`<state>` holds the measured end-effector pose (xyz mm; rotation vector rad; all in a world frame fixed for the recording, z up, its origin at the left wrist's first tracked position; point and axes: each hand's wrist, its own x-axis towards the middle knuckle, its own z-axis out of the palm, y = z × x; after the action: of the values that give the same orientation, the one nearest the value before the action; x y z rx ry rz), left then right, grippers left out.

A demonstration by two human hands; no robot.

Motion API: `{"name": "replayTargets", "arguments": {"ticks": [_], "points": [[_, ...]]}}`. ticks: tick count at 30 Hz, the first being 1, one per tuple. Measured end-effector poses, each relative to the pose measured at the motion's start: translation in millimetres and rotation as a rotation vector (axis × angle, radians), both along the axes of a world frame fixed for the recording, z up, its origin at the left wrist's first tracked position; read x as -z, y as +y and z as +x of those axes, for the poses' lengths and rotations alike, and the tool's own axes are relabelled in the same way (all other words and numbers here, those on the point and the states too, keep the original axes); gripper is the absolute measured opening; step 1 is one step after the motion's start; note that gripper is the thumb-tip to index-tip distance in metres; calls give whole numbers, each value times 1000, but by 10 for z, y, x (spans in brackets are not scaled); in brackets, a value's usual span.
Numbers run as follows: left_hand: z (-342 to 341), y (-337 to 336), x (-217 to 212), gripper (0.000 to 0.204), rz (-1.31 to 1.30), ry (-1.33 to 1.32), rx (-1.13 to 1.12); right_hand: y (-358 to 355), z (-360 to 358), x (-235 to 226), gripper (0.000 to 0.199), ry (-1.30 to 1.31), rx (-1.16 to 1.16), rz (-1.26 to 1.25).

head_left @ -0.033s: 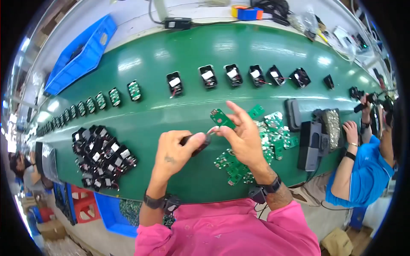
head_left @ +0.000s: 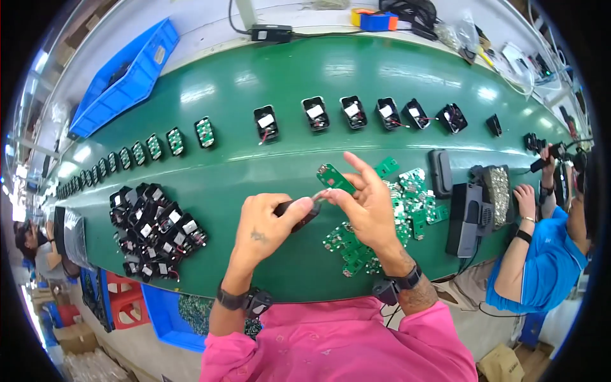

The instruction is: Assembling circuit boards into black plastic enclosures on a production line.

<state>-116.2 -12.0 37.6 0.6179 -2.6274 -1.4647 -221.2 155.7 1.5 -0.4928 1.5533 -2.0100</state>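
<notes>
Circuit board (head_left: 335, 179) | above green table (head_left: 245, 159), held in right hand (head_left: 370, 213), which also pinches wire (head_left: 319, 194) | left hand (head_left: 264, 227) clasps black casing (head_left: 308, 218) | probably light, stiff, fragile: grip by edges

Bright, glare on tabletop (head_left: 219, 175), bent edges

A bright pink top (head_left: 337, 340) is showing, black wrist straps (head_left: 232, 299) are carrying boxy modules (head_left: 258, 304), and dark tattoos (head_left: 258, 237) are marking the left hand (head_left: 262, 224) and right forearm (head_left: 417, 297).
</notes>
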Motion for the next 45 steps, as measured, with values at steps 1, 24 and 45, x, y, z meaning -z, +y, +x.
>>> {"name": "replayTargets", "arguments": {"ticks": [1,24,45], "points": [[23,-10,-11,55,-8,-4,-23,-24,24,-1,64,-4,-23,-8],[4,72,279,72,891,277,-65,11,-10,-19,44,805,-112,123],[-73,257,362,60,937,308,-57,61,-117,43,17,507,-140,19]]}}
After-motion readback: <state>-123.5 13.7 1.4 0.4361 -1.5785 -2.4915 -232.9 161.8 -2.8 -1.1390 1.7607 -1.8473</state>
